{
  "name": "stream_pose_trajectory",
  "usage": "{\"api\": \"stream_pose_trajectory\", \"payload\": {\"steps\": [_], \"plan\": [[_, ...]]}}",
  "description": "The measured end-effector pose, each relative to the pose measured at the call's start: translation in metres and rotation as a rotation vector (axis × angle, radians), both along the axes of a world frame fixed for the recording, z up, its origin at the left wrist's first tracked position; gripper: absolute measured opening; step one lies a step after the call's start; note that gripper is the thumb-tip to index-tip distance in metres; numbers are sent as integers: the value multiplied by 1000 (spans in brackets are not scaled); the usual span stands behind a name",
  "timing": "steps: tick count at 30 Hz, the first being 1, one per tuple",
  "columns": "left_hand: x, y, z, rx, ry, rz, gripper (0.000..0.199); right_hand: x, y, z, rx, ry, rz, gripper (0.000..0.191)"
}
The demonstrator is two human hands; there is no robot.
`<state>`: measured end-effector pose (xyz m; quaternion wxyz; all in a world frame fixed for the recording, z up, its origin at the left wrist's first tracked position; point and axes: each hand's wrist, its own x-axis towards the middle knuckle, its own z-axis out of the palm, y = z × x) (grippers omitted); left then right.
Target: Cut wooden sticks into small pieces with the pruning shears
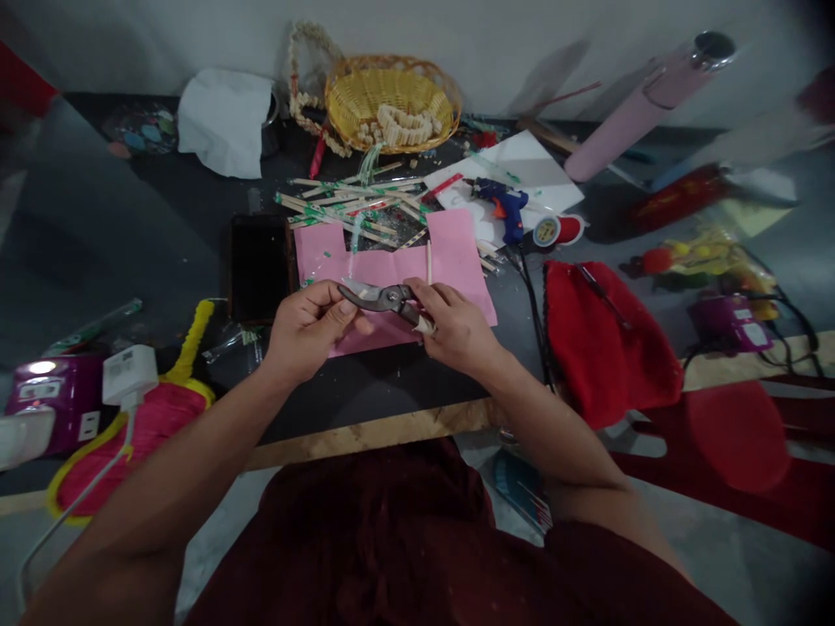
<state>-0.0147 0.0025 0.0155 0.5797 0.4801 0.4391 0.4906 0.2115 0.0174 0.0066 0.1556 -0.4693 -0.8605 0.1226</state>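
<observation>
My right hand [460, 326] is wrapped round the handles of a pair of pruning shears [392, 297], whose blades point left. At the blade tips, the thumb and fingers of my left hand [310, 326] are pinched together; whatever they grip is too small to make out. Both hands are above a sheet of pink paper [450, 252] with cut-out edges. A thin pale stick [429, 261] lies on that paper. Just beyond it is a loose pile of chopsticks [326, 204], many in green-printed wrappers.
A yellow wicker basket [352, 96] holds small pale pieces. To the right are a blue glue gun [512, 209], a spool of red thread [557, 230], a red cloth pouch [606, 348] and a pink flask [626, 130]. A phone [259, 269] lies at left.
</observation>
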Motion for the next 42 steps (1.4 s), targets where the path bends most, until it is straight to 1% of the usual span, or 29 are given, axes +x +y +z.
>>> {"api": "stream_pose_trajectory", "payload": {"steps": [5,8,10,12,18,21,24,27,30,32,34,36,42], "plan": [[-3,2,3,-57,-36,-80,24,3,6,-3,9,-28,37,73],[-4,3,6,-115,-61,-159,27,5,9,-4,-11,-23,76,79],[-5,4,8,-156,-77,-206,28,7,10,-4,-20,-21,85,79],[-4,4,9,-185,-94,-225,27,7,9,-3,-28,-12,86,77],[-1,5,12,-209,-138,-180,27,5,3,0,-7,2,36,57],[0,5,10,-192,-130,-138,28,4,0,1,2,-11,26,52],[1,5,5,-126,-82,-77,28,4,1,1,6,-21,11,53],[1,3,1,-16,25,-11,25,5,4,0,-5,-8,-11,58],[1,0,1,88,246,94,21,6,8,-2,2,18,-36,61],[1,-1,3,134,360,126,18,7,9,-4,8,15,-32,66],[1,-2,4,158,397,118,17,9,10,-4,6,4,-20,70],[0,-1,5,151,388,88,15,10,11,-4,1,-4,-15,72],[-1,0,5,84,271,21,15,11,10,-3,12,16,-7,64]]}}
